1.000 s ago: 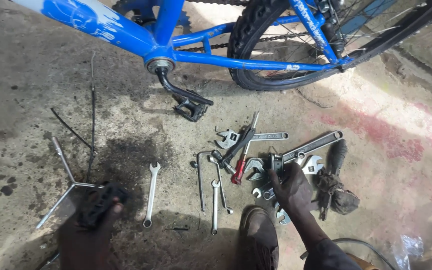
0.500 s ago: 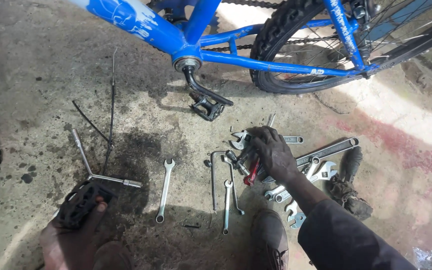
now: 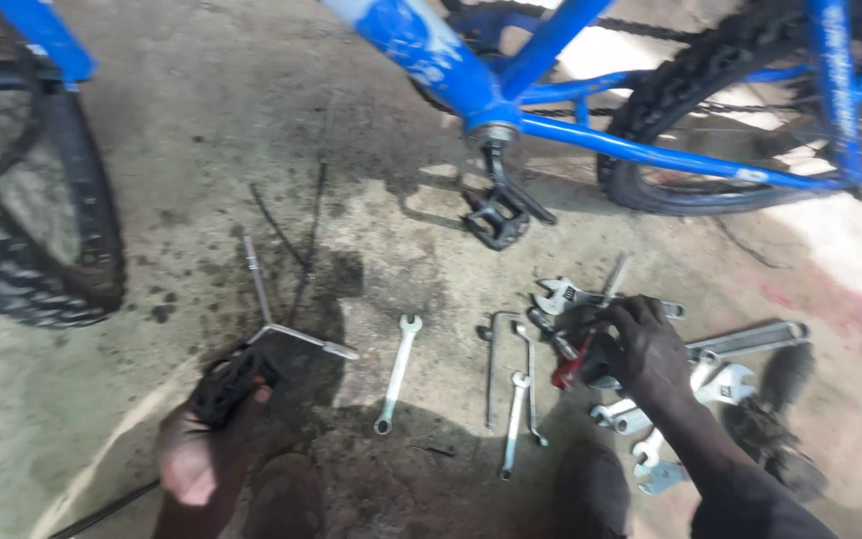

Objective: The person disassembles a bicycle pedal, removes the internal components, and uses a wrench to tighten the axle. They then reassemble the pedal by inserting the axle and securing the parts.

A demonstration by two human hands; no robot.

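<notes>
Crouched by the blue bicycle (image 3: 591,140), the person looks to be picking a tool: the right hand (image 3: 641,344), lower right, closes on a red-handled tool (image 3: 566,371) among the spanners (image 3: 710,384), while the left hand (image 3: 202,449), lower left, grips a loose black pedal (image 3: 231,384).

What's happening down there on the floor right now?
A person crouches on a stained concrete floor beside a blue bicycle. The left hand grips a loose black pedal. The right hand is down in a scatter of wrenches, fingers closing on a red-handled tool. A combination spanner and a three-way wrench lie untouched between the hands. The bicycle's own pedal hangs on its crank above the tools.
</notes>
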